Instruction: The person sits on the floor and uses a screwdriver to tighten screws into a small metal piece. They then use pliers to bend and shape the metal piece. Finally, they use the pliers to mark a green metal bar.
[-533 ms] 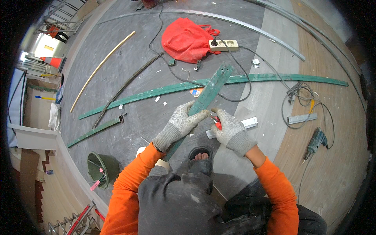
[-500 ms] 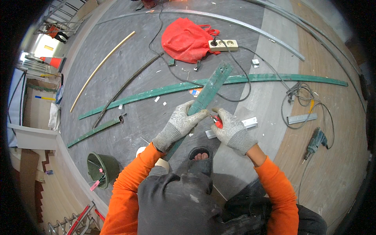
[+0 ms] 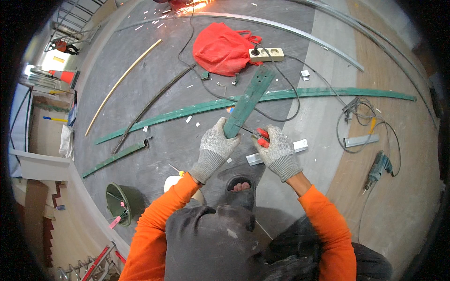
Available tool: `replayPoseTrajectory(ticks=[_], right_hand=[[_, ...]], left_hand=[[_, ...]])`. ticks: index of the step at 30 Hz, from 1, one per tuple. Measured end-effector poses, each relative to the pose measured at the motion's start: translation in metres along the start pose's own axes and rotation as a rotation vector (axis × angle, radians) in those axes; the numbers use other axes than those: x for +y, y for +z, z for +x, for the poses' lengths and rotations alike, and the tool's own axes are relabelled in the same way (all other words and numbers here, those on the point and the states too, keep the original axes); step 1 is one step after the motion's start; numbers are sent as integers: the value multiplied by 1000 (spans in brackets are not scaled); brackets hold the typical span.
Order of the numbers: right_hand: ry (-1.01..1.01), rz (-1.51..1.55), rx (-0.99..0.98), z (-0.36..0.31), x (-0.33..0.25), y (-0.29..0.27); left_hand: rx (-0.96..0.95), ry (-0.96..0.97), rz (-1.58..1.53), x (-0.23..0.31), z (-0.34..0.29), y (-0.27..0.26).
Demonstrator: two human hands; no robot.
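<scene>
My left hand [image 3: 217, 145], in a grey knit glove, is closed around the near end of a green metal strip [image 3: 251, 96]. The strip slants away from me, with small holes near its far end. In my gloved right hand [image 3: 279, 150] is a plier-like tool [image 3: 263, 138] with red grips. Its thin dark front end points at the strip's right edge beside my left fingers; whether it touches is too small to tell. Beneath my hands, a long green metal channel [image 3: 309, 92] crosses the floor. A short silver channel [image 3: 300, 145] lies behind my right hand.
Sparks [image 3: 199, 5] fly at the far edge. A red bag [image 3: 218, 49] lies beside a power strip [image 3: 274, 55] with trailing cables. At right is a corded drill [image 3: 378, 171]; at left, a dark bucket [image 3: 129, 204]. Metal lengths and scraps lie about.
The green strip has turned more upright, and its part below my left hand no longer shows. Both hands moved slightly, with the tool still in my right. The far sparks grew brighter.
</scene>
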State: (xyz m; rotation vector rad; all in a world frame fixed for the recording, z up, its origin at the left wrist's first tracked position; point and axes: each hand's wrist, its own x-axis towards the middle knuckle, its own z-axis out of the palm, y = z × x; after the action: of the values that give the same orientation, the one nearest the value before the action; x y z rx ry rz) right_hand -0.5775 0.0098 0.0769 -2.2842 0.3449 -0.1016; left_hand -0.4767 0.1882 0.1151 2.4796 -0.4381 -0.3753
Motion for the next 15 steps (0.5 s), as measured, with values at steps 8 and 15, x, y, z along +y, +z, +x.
replayPoseTrajectory(ticks=[8, 15], right_hand=[[25, -62, -130, -2, 15, 1], [67, -91, -188, -7, 33, 22]], left_hand=[[50, -75, 23, -3, 3, 27], [-55, 9, 11, -19, 6, 29]])
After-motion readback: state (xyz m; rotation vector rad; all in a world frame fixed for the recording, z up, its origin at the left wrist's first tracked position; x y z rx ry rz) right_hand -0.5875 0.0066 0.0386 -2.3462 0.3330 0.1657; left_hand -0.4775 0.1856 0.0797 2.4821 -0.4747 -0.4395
